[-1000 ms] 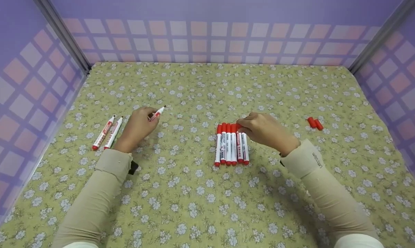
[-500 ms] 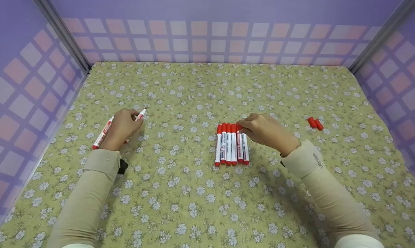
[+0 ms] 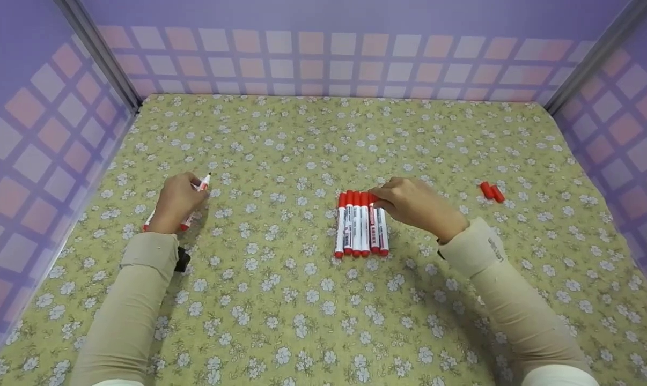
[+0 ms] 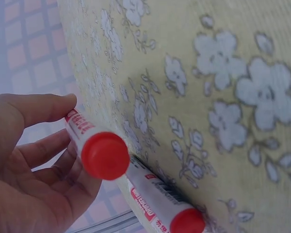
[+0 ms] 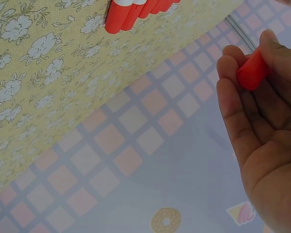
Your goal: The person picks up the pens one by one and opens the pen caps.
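My left hand [image 3: 178, 201], at the left of the table, pinches an uncapped whiteboard marker [image 3: 204, 183], its dark tip pointing up and away. In the left wrist view the marker's red end faces the camera, thumb and fingertips on its barrel. Right beside it lies another white marker [image 4: 153, 191] with a red end. In the head view the hand mostly covers the markers lying there. My right hand [image 3: 412, 201] pinches a red cap [image 5: 253, 70], seen in the right wrist view. It hovers by the top of a row of several red-capped markers [image 3: 357, 230].
Two loose red caps [image 3: 492, 192] lie side by side at the right. A flowered cloth [image 3: 302, 321] covers the table. Purple checked panels [image 3: 323, 48] wall in the back and both sides.
My left hand has moved left with the marker and come down over the markers lying there. My right hand has stayed in place with the cap.
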Action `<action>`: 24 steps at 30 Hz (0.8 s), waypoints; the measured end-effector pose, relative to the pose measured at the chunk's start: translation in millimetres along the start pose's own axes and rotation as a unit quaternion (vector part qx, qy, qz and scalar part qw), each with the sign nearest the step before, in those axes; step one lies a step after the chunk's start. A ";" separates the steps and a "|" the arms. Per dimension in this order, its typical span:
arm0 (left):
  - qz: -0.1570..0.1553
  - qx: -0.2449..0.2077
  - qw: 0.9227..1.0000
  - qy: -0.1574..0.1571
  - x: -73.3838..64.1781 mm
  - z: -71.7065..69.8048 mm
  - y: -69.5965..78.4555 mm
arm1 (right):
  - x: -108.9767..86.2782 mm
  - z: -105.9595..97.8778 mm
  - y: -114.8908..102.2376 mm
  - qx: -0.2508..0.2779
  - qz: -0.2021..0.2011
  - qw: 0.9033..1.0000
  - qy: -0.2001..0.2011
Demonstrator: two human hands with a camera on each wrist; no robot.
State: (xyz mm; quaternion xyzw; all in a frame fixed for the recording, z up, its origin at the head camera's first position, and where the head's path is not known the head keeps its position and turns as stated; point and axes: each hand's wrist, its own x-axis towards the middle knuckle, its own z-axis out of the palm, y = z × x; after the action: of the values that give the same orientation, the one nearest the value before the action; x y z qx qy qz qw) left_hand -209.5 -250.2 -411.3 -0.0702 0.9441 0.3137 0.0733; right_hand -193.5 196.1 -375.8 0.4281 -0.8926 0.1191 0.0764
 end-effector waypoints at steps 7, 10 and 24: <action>-0.010 0.010 1.000 0.000 -2.5 -2.3 -8.8 | -0.6 0.2 0.5 0.007 -0.001 1.000 0.002; -0.019 0.010 1.000 -0.003 -4.3 -3.0 -11.6 | -0.9 0.1 0.5 0.006 0.000 1.000 -0.002; -0.009 0.030 0.999 0.029 -5.9 -4.7 -20.7 | -0.7 0.9 0.2 0.000 0.001 1.000 -0.007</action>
State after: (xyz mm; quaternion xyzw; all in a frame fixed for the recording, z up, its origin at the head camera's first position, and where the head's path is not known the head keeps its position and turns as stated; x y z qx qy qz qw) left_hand -200.5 -268.9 -418.6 -0.0857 0.9541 0.2824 0.0505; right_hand -193.2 196.5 -376.8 0.4276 -0.8938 0.1161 0.0698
